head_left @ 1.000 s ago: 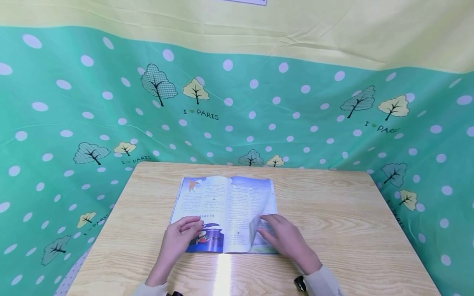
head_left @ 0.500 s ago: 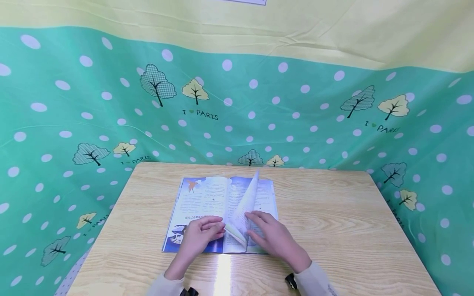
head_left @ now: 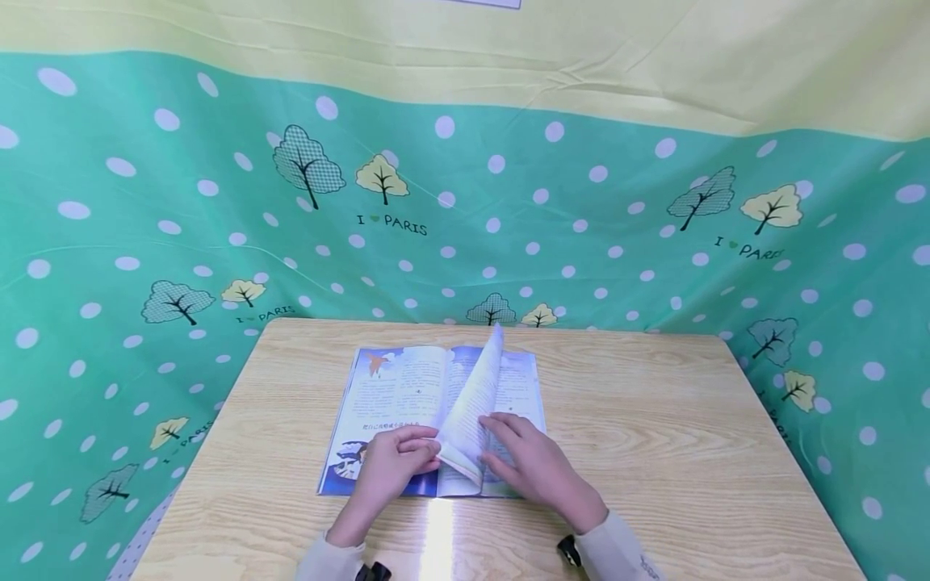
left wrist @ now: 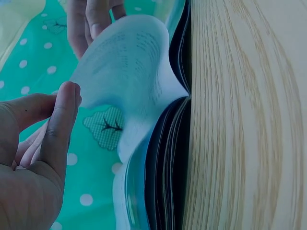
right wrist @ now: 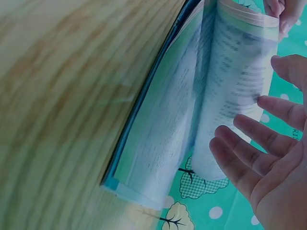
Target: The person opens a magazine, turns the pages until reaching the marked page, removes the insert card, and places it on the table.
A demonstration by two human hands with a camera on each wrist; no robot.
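An open magazine (head_left: 388, 387) lies on the wooden table, its pages printed with text and blue pictures. One page (head_left: 472, 403) is raised and curled over toward the left. My left hand (head_left: 400, 460) pinches the corner of that page between thumb and fingers above the left half; the left wrist view shows the page (left wrist: 129, 62) arching up from the spine to those fingertips. Over the right half is my right hand (head_left: 538, 464). In the right wrist view its fingers (right wrist: 254, 163) are spread and relaxed beside the curled page, gripping nothing.
The wooden table (head_left: 654, 420) extends around the magazine on all sides. Behind it hangs a green dotted curtain (head_left: 581, 202) with printed trees. Dark wrist devices (head_left: 569, 551) sit at both sleeves.
My left hand has moved right and taken the page corner. The page has lifted from the right half and curled leftward. My right hand has shifted slightly left and no longer holds it.
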